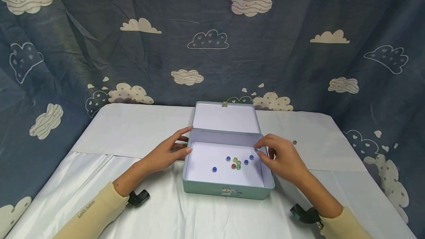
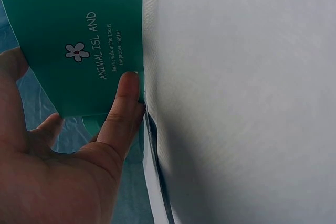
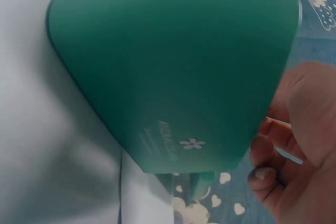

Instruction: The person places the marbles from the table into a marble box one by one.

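Observation:
A green tin box (image 1: pixel 229 191) with a pale inside stands on the table, its lid (image 1: pixel 225 117) tipped back behind it. Several glass marbles lie on its floor: blue ones such as the blue marble (image 1: pixel 214 169), some yellow-green, and a reddish-brown marble (image 1: pixel 234 166). My left hand (image 1: pixel 166 153) rests spread against the box's left side, thumb on the wall beside the printed words in the left wrist view. Over the right rim, my right hand (image 1: pixel 282 156) pinches a small blue marble (image 1: pixel 256 150) between thumb and forefinger, mostly hidden by the fingertips.
One small dark marble (image 1: pixel 294 142) sits on the white tablecloth (image 1: pixel 332 187) to the right of the box. A dark blue curtain (image 1: pixel 212 10) with cloud prints hangs behind and at both sides of the table. Dark wrist cameras are strapped at both sleeves.

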The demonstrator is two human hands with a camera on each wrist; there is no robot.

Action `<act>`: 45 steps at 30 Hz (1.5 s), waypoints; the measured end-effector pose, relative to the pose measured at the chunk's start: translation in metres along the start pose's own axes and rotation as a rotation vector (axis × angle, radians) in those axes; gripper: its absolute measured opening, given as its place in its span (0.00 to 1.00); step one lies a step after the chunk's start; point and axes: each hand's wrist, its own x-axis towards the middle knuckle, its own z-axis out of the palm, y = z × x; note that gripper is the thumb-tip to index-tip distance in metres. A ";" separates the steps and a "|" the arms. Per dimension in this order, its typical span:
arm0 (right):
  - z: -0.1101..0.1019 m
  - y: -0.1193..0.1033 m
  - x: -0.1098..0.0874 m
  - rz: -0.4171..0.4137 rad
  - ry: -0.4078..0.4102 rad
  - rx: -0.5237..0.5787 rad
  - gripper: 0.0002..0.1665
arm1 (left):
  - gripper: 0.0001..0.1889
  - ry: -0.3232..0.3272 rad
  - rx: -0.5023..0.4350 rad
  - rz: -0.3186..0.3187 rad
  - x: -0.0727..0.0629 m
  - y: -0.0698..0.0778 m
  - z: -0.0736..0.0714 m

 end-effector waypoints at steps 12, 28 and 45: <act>0.006 0.001 0.001 -0.008 0.027 -0.024 0.16 | 0.40 0.000 0.013 -0.007 0.000 -0.001 0.000; -0.010 0.053 0.004 0.036 0.200 -0.092 0.15 | 0.40 -0.002 0.001 -0.005 0.001 0.001 0.000; -0.014 0.113 -0.006 0.261 0.131 -0.139 0.15 | 0.39 -0.002 0.007 -0.002 0.000 -0.001 0.000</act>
